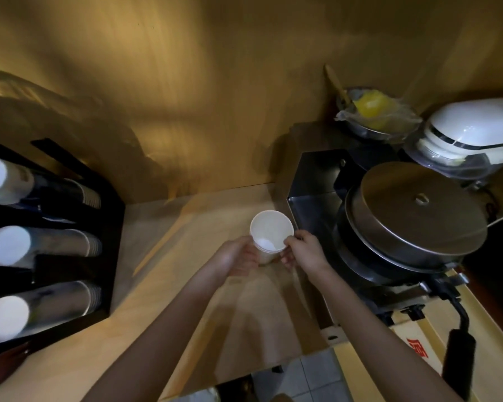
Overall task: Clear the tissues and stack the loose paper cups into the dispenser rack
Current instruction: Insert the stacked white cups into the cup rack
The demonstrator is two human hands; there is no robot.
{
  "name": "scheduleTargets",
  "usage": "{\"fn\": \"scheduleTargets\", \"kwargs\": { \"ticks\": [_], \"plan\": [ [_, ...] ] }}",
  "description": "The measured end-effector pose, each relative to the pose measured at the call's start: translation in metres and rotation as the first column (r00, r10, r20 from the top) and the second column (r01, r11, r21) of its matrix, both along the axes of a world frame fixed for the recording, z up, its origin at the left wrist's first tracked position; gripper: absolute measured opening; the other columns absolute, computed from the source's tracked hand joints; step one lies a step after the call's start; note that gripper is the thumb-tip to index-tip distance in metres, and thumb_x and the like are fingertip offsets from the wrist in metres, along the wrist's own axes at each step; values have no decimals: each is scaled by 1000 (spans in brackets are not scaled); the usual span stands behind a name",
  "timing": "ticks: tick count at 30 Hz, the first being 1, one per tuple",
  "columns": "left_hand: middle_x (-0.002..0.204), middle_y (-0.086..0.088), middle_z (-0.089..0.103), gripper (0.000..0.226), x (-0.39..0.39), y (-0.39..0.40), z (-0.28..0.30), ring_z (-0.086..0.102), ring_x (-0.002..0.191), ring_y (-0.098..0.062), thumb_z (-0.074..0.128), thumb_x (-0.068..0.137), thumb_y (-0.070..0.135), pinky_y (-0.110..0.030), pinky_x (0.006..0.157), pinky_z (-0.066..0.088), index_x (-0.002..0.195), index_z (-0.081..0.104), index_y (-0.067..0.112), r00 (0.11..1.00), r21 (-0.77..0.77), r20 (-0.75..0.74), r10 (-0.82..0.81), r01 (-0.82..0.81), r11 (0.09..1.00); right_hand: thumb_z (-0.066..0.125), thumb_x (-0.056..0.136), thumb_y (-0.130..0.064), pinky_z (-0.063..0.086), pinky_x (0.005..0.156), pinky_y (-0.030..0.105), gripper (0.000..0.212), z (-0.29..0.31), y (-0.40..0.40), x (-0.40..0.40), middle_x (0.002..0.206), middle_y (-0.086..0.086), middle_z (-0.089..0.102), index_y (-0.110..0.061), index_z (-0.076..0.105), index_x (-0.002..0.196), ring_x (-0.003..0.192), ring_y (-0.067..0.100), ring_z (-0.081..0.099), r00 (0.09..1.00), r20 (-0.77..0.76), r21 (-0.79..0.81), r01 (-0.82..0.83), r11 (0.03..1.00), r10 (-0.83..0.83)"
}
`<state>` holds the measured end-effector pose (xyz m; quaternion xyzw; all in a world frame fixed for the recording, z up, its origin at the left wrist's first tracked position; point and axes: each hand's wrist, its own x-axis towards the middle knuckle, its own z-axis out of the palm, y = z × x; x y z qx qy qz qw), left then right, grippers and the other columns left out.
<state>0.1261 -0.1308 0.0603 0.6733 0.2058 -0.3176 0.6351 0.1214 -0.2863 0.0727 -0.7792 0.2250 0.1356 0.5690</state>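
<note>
Paper cup, white and upright, mouth open to the camera, held over the wooden tabletop beside a round metal appliance. Left hand wraps its side; right hand pinches the rim. It appears to be several nested cups. Dispenser rack, black, stands well apart at left, holding three horizontal cup stacks.
</note>
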Motion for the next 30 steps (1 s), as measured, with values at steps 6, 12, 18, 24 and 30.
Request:
{"fn": "scheduleTargets", "kwargs": {
  "ticks": [6,12,18,24,30],
  "plan": [
    [88,-28,71,73,-19,57,27,72,79,-33,36,87,54,-35,60,61,107,54,-14,903,-644,-397,165,-402,651,50,87,0,49,44,14,27,40,49,-3,69,5,62,-14,44,110,54,15,58,971,229,161,-106,981,67],
    [116,-28,63,82,-50,126,63,66,97,-37,57,67,61,-39,81,57,114,57,-6,942,-733,-244,230,-335,593,55,88,-6,47,65,21,32,54,108,-25,83,5,67,-35,44,95,71,8,58,818,485,-1,-353,936,309],
    [114,-16,65,59,-92,179,79,67,93,-28,64,67,32,-32,81,58,120,53,8,890,-575,-7,456,-377,726,52,91,-7,41,63,9,31,52,165,-54,88,-7,66,-37,46,97,69,-7,58,722,518,-55,-507,860,458],
    [104,-1,72,69,-142,237,77,69,92,-14,81,51,25,-20,72,56,115,60,10,795,-208,386,468,-420,883,47,79,-34,45,74,9,29,55,214,-77,98,-6,66,-30,55,106,86,4,61,764,440,168,-587,792,473],
    [114,0,66,84,-176,274,81,64,100,-4,88,44,24,-20,82,55,120,52,16,657,-13,662,361,-472,882,71,67,-32,48,74,8,60,68,270,-98,111,-14,61,-23,48,121,93,-12,61,657,447,165,-728,666,607]
  ]
}}
